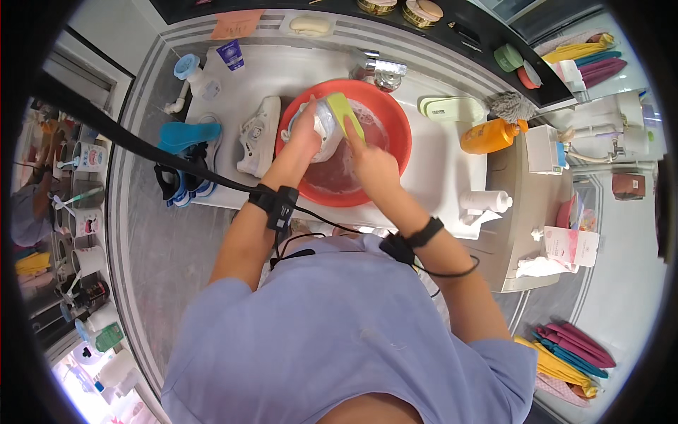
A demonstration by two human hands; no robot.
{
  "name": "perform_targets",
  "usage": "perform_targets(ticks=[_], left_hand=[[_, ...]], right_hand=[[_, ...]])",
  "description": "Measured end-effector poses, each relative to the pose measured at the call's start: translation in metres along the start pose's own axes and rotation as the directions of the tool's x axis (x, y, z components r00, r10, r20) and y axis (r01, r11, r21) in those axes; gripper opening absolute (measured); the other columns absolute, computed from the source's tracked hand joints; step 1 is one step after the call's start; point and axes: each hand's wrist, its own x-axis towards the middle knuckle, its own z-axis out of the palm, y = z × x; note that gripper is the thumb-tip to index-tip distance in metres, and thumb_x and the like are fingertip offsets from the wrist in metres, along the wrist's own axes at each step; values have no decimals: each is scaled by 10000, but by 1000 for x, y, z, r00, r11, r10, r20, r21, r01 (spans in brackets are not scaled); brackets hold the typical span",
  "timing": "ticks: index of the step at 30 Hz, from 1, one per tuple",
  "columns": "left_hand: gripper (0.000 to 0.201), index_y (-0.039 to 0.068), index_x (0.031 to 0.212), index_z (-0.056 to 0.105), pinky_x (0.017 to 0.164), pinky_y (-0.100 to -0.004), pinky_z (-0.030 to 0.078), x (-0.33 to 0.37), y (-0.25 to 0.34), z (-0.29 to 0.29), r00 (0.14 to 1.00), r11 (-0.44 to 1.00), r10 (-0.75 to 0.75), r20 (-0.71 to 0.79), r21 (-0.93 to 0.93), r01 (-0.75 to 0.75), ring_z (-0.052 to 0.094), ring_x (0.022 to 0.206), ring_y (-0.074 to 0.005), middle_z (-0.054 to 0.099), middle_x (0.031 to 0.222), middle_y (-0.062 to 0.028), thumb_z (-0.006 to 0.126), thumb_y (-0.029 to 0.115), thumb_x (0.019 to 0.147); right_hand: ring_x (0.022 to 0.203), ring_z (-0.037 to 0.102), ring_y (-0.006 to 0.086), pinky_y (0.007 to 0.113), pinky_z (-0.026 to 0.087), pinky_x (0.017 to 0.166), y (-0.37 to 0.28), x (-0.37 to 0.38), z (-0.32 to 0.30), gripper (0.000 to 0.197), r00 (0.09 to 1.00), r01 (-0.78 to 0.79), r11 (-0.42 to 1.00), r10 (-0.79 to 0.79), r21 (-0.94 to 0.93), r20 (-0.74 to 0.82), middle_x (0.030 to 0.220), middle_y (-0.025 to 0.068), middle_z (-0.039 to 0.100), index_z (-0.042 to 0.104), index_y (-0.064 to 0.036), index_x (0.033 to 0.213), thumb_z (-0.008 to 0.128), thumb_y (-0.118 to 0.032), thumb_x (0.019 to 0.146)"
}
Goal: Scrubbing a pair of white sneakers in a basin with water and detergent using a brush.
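White shoe [327, 131], green brush [345, 115] — seemingly touching

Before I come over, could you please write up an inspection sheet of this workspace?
Surface: white counter bearing a red basin of cloudy, foamy water.
Job's things: white shoe held at the basin, green brush against it; second white shoe left of the basin.
Clutter: orange bottle and white bottle on the right; blue insole on the left.
Hands: left hand grips the shoe; right hand holds the brush.
Cables: thick black cable crosses from upper left toward the left wrist; thin cable loops below the right wrist.
Surroundings: black shelf beyond the counter; hanging cloths at lower right.
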Motion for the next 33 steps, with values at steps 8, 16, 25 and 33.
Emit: perform_targets(ticks=[8,16,25,33], left_hand=[[267,113,1106,583,813,-339,485,6,-25,19,994,992,-2,108,126,-12,623,922,-181,645,1026,-33,548,283,904],[332,68,1074,595,762,-281,471,-18,-10,7,961,819,93,261,529,-222,622,856,-163,636,972,-48,584,335,879],[362,11,1125,578,832,-270,437,-53,44,-77,895,424,-181,407,853,-303,570,926,-116,621,1020,-35,589,281,883],[332,-10,1059,620,785,-260,459,-88,53,-131,960,463,-93,266,865,-195,597,858,-117,646,968,-52,671,206,811]], right_hand=[[545,603,346,475,467,487,1,22,-12,513,984,-92,995,96,31,-152,658,182,610,331,-216,1386,477,-204,894],[620,603,393,485,476,600,33,56,-7,409,984,-108,976,133,192,-120,670,226,602,443,-168,1319,437,-259,920],[583,586,402,502,462,567,-17,-38,-6,438,986,-70,883,-10,464,167,630,223,579,390,-235,1357,455,-254,924],[662,596,421,504,464,604,-20,15,96,436,978,60,812,-165,581,131,735,245,603,378,-223,1363,423,-288,934]])
